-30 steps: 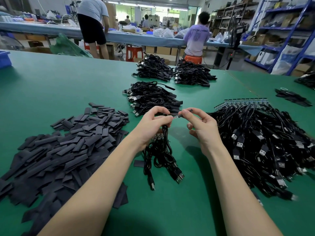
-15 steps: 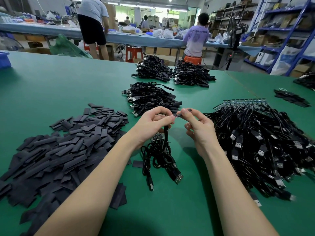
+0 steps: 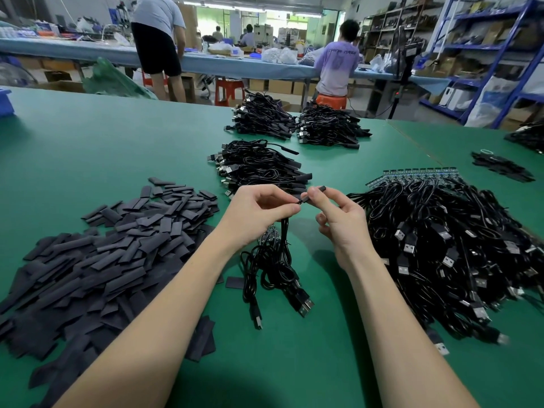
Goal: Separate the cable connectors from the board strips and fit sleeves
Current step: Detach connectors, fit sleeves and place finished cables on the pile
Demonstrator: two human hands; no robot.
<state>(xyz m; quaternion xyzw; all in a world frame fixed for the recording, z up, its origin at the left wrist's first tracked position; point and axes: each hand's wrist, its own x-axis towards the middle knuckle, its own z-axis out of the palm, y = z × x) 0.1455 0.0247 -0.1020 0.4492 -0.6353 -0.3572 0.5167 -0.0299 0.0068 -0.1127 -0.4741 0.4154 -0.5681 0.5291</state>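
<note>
My left hand [image 3: 259, 212] pinches the end of a black cable [image 3: 284, 231] that hangs down into a small bundle of USB cables [image 3: 276, 275] on the green table. My right hand [image 3: 338, 219] pinches a black sleeve [image 3: 313, 193] between thumb and forefinger, its near end meeting the cable tip by my left fingers. A small board strip [image 3: 269, 235] shows under my left hand, partly hidden. A wide heap of flat black sleeves [image 3: 103, 254] lies to the left. On the right lies a big pile of cables [image 3: 447, 245] joined to a board strip [image 3: 421, 173].
Finished cable bundles lie ahead: one close [image 3: 259, 169] and two farther back [image 3: 262, 117] [image 3: 329, 128]. A small sleeve pile [image 3: 500, 169] sits far right. One loose sleeve [image 3: 234, 282] lies by the bundle. People work at a long bench [image 3: 88, 51] behind; blue shelves [image 3: 485, 45] stand right.
The sleeve in my right hand has slid closer onto the cable tip held by my left hand. Both hands stay at nearly the same spot.
</note>
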